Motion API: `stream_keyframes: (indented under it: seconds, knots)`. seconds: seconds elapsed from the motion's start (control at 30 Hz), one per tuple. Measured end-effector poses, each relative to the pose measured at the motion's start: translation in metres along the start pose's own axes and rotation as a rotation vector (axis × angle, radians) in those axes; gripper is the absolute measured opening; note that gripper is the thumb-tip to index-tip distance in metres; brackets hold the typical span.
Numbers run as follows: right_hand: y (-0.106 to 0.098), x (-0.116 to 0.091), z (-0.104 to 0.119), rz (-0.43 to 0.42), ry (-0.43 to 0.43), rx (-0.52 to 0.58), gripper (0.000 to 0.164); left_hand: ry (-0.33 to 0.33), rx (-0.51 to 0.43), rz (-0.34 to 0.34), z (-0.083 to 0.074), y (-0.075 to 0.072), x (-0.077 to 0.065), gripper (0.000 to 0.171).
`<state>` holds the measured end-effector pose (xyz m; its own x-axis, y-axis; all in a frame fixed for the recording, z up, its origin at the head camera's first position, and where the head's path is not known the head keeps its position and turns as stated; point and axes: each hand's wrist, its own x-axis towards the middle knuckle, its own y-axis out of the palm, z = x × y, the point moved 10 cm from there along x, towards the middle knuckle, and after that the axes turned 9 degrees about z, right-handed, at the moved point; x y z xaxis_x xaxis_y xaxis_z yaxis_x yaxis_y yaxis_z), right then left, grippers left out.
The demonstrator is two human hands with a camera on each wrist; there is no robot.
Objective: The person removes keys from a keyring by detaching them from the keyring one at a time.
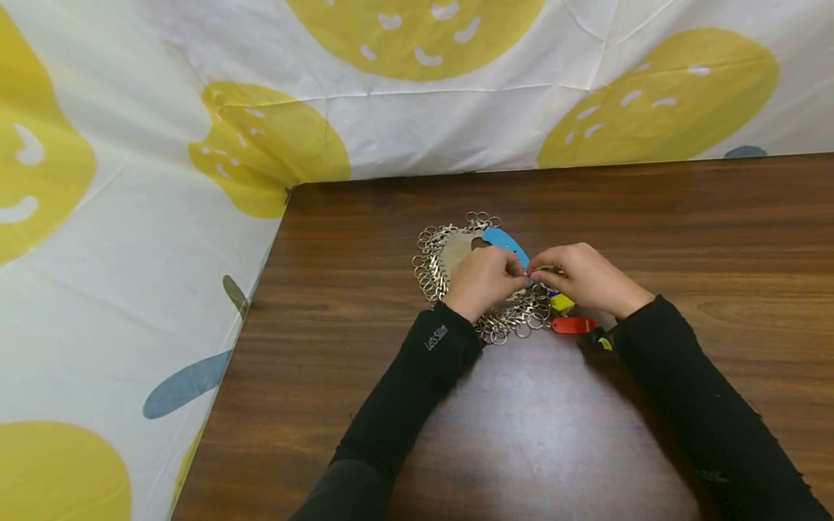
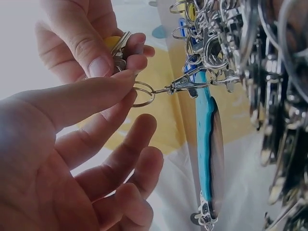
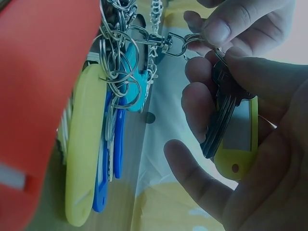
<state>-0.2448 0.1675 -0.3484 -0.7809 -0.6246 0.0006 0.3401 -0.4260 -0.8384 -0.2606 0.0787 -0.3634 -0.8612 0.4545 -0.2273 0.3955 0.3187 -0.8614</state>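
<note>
silvery ring [image 2: 153, 97] pinched in left grip [image 1: 483, 282], dark key [image 3: 223, 113] and yellow tag [image 3: 232, 164] held in right grip [image 1: 589, 281]

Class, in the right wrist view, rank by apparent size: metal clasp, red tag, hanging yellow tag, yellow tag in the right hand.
1. Red tag, probably enlarged by nearness
2. Hanging yellow tag
3. Yellow tag in the right hand, partly hidden
4. Metal clasp

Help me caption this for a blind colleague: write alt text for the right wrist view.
The right hand holds dark keys and a yellow-framed tag while the left hand pinches a metal ring joined to a clasp. At left are a yellow tag, blue tags and, large in the foreground, a red tag.
</note>
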Motion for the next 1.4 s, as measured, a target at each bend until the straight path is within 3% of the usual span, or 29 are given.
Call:
stream_keyframes:
  seconds: [0.53,1.0,1.4]
  knots:
    - [0.0007,0.0010,0.0019,-0.003,-0.023,0.001,0.017,0.055,0.043,-0.009,-0.0035,-0.0025,0.0015,0.017]
    - [0.0023,0.0010,0.0003,0.005,-0.009,-0.005,0.016,0.017,-0.017,0.025,0.0007,-0.0012,0.0015,0.013]
    - [0.0045,0.0004,-0.0011,0.019,-0.003,0.000,0.015,0.062,0.056,0.036,-0.0063,-0.0025,0.0024,0.010]
